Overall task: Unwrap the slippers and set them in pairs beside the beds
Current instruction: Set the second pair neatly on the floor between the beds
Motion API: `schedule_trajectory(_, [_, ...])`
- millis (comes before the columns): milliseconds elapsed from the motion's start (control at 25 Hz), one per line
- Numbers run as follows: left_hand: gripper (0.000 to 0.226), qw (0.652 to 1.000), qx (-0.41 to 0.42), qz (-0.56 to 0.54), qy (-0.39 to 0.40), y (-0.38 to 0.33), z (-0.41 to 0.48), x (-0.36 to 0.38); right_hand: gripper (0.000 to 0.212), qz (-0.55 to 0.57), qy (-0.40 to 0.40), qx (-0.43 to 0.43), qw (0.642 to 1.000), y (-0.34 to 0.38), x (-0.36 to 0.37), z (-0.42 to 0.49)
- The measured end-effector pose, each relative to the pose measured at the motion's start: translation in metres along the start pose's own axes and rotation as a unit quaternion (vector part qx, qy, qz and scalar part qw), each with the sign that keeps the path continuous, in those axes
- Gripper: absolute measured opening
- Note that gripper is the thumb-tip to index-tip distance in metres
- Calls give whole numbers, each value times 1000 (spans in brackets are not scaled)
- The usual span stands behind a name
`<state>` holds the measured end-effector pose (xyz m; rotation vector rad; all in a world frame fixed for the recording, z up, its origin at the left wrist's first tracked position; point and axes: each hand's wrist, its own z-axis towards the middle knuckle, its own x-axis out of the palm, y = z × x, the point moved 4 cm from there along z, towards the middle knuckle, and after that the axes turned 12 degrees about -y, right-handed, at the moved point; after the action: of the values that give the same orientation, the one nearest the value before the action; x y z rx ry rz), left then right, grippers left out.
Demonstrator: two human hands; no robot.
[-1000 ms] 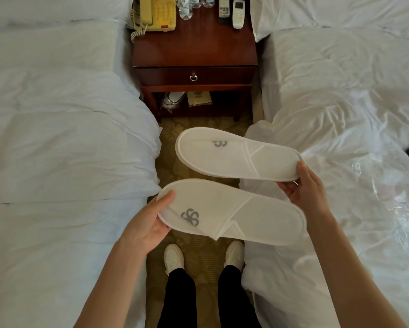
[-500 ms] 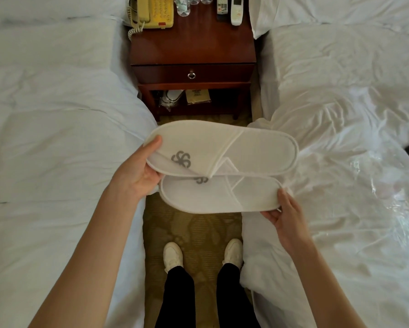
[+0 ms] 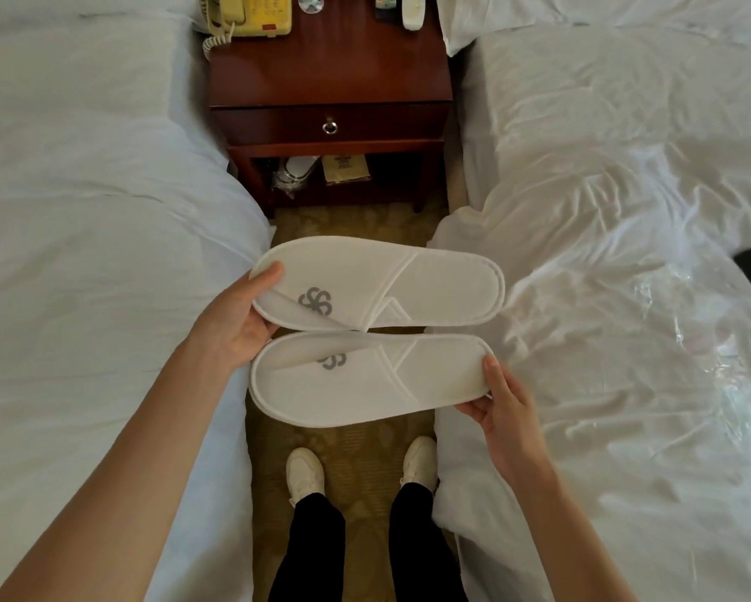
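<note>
Two white slippers are held flat above the carpet [image 3: 356, 445], between two beds, the left bed [image 3: 82, 254] and the right bed [image 3: 604, 210]. The left hand [image 3: 230, 323] pinches the upper slipper [image 3: 408, 284] at its toe end, thumb on top. The right hand [image 3: 504, 410] fingers [image 3: 473, 408] pinch the lower slipper [image 3: 365, 384] at its heel. One nightstand [image 3: 330, 76] stands beyond

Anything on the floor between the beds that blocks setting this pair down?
Only the person's own shoes, standing right below the slippers. Nothing shows on the carpet ahead, up to the nightstand.
</note>
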<state>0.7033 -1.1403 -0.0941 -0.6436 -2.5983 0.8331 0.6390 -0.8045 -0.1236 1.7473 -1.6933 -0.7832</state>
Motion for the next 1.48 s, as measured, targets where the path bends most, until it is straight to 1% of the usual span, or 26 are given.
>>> schedule_trajectory(120, [38,1000,-6,13,-22,36,43,-23,31,-3,-5,13,1000,-42,5,30])
schedule_trajectory(200, [40,999,-8,10,-32,67,83,-42,31,-3,-13,27,1000,-85,13,59])
schedule_trajectory(280, [42,999,-6,24,-44,104,135,-61,30,-3,-23,38,999,-138,24,101])
schedule_trajectory(400, [55,997,-20,48,-58,165,222,-86,30,-8,-30,59,998,-224,39,170])
schedule_trajectory(440, [55,997,-20,49,-55,190,255,-95,30,-8,-34,61,998,-255,43,197])
schedule_trajectory(600, [41,998,-32,42,-23,273,376,-121,32,14,-47,83,995,-359,51,299])
schedule_trajectory(720, [33,999,-10,44,-15,327,460,-121,32,17,-57,72,996,-416,59,376])
schedule_trajectory(840, [30,999,4,34,-9,357,519,-102,32,33,-64,50,996,-441,60,437])
schedule_trajectory(1000, [33,999,13,31,8,361,553,-78,32,33,-78,47,995,-442,53,468])
schedule_trajectory(1120, [19,1000,-1,26,4,365,558,-64,19,35,-86,56,994,-438,44,470])
schedule_trajectory(1160, [18,1000,-8,24,6,369,559,-61,16,36,-87,55,994,-438,40,472])
schedule_trajectory(1240, [23,999,-7,35,7,373,565,-58,14,34,-88,45,995,-437,35,474])
schedule_trajectory(1360, [33,992,50,114,-35,368,569,-58,10,-27,-92,-16,995,-436,28,475])
schedule_trajectory(1400, [35,980,91,168,-64,362,567,-61,6,-61,-96,-52,992,-434,26,473])
schedule_trajectory(1440, [39,951,152,250,-100,354,564,-64,6,-109,-105,-100,983,-431,25,469])
schedule_trajectory(1480, [47,900,224,347,-141,345,558,-69,9,-172,-122,-156,965,-427,24,464])
